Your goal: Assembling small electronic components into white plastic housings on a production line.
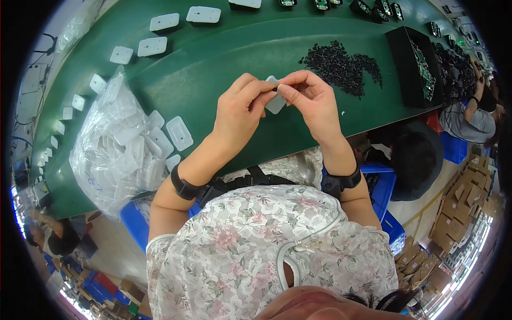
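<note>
- The pale cover (276,106) is between the two hands, over the green table (224,58); its upper part sits at the fingertips and its lower end shows below them.
- The left hand (238,109) comes in from the left with its fingers curled, thumb and forefinger pinched on a small black piece (275,89) in front of the cover.
- The right hand (314,104) meets it from the other side, thumb and forefinger bent toward the same spot — whether they grip the piece, the cover's edge or nothing, I cannot tell.
- Which hand bears the cover's weight is hidden by the fingers.
- Beyond the right hand, to its upper right, a loose heap of small black parts (341,66) is spread on the table.
- Farther right stands a black box (397,69) with green circuit boards (423,69) in it.
- Left of the left forearm lies a clear plastic bag (98,160) full of pale covers; a few loose covers (179,133) lie just beside it — all well apart from the fingertips.
- White-topped cases (203,15) run in a curve along the table's far and left sides.
- Dark bands (184,184) circle both wrists.
</note>
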### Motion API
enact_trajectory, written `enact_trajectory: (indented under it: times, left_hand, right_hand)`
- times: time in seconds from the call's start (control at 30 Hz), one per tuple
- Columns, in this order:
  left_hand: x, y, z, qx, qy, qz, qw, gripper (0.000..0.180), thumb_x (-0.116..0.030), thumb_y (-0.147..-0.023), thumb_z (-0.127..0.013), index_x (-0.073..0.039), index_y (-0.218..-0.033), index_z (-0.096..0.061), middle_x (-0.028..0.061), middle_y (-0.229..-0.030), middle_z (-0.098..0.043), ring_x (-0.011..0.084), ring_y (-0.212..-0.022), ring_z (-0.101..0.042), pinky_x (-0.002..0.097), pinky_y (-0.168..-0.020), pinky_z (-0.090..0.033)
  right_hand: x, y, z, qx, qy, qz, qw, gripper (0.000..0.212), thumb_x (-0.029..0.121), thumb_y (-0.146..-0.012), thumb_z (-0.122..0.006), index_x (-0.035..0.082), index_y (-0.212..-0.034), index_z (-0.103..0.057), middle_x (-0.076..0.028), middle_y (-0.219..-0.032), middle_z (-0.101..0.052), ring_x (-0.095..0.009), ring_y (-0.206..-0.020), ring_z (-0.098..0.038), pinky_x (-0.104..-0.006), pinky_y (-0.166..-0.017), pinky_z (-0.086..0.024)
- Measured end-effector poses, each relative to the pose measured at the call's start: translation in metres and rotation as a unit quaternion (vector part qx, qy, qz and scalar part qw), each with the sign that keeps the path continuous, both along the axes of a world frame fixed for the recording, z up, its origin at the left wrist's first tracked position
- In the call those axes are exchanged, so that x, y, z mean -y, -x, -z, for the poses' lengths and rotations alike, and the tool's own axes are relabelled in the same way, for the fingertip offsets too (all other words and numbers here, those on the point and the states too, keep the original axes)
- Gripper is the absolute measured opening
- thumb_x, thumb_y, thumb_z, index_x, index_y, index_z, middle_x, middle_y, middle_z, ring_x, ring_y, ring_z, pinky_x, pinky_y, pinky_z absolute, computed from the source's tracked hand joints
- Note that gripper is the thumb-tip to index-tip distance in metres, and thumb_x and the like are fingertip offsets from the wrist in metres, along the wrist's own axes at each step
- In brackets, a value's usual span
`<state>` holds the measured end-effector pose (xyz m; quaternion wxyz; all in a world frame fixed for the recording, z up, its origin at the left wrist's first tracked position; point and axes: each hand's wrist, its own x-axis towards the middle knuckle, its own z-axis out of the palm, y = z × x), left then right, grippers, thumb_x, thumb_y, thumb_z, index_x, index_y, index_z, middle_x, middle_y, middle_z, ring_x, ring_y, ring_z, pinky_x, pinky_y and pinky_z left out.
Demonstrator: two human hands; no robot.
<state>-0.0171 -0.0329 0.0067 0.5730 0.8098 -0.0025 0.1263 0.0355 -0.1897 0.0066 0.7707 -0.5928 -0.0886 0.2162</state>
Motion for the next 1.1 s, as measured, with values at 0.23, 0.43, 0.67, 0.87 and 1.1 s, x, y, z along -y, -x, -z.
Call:
enact_trajectory:
  times: [0.23, 0.43, 0.67, 0.87, 1.1]
  left_hand:
    - [-0.006, 0.006, 0.002, -0.13, 0.135, 0.014, 0.982, 0.003, 0.002, -0.088, -0.064, 0.002, -0.091, -0.066, 0.0054, -0.081, -0.059, 0.0106, -0.055, -0.06, 0.023, -0.045, -0.044]
    - [-0.015, 0.01, 0.0, -0.188, 0.334, 0.057, 0.922, 0.014, 0.002, -0.091, -0.06, 0.005, -0.105, -0.06, 0.0098, -0.093, -0.058, 0.0155, -0.069, -0.067, 0.0246, -0.052, -0.053]
    - [-0.018, 0.006, 0.017, -0.218, 0.316, 0.019, 0.923, 0.014, 0.004, -0.092, -0.057, 0.008, -0.106, -0.057, 0.0095, -0.095, -0.057, 0.0215, -0.08, -0.07, 0.0289, -0.076, -0.059]
    - [-0.011, 0.01, 0.02, -0.117, 0.284, 0.033, 0.951, 0.01, 0.004, -0.092, -0.058, 0.01, -0.1, -0.057, 0.0101, -0.103, -0.055, 0.0209, -0.087, -0.069, 0.029, -0.08, -0.058]
    - [-0.008, 0.013, 0.019, -0.066, 0.225, 0.048, 0.971, 0.007, 0.003, -0.093, -0.057, 0.009, -0.098, -0.058, 0.0101, -0.103, -0.053, 0.0207, -0.086, -0.068, 0.028, -0.077, -0.058]
  right_hand:
    - [0.005, -0.003, 0.005, 0.449, 0.218, 0.016, 0.867, 0.013, -0.005, -0.079, -0.069, 0.0, -0.091, -0.064, -0.008, -0.087, -0.06, -0.02, -0.079, -0.06, -0.029, -0.064, -0.049]
    - [0.0, -0.004, 0.006, 0.524, 0.242, 0.03, 0.816, 0.014, -0.005, -0.078, -0.07, 0.001, -0.089, -0.064, -0.009, -0.085, -0.059, -0.022, -0.074, -0.059, -0.0319, -0.059, -0.048]
    - [0.0, 0.005, 0.005, 0.318, 0.246, -0.012, 0.916, 0.009, -0.002, -0.079, -0.071, 0.001, -0.084, -0.064, -0.004, -0.083, -0.057, -0.012, -0.068, -0.052, -0.0229, -0.056, -0.039]
    - [-0.002, 0.003, 0.007, 0.111, 0.203, -0.045, 0.972, 0.007, 0.001, -0.085, -0.07, 0.001, -0.084, -0.063, 0.003, -0.082, -0.056, -0.002, -0.068, -0.047, -0.0178, -0.057, -0.037]
    - [-0.011, 0.013, 0.011, 0.022, 0.071, 0.006, 0.997, 0.008, 0.003, -0.088, -0.068, 0.002, -0.087, -0.061, 0.004, -0.079, -0.055, -0.001, -0.068, -0.048, -0.0157, -0.061, -0.04]
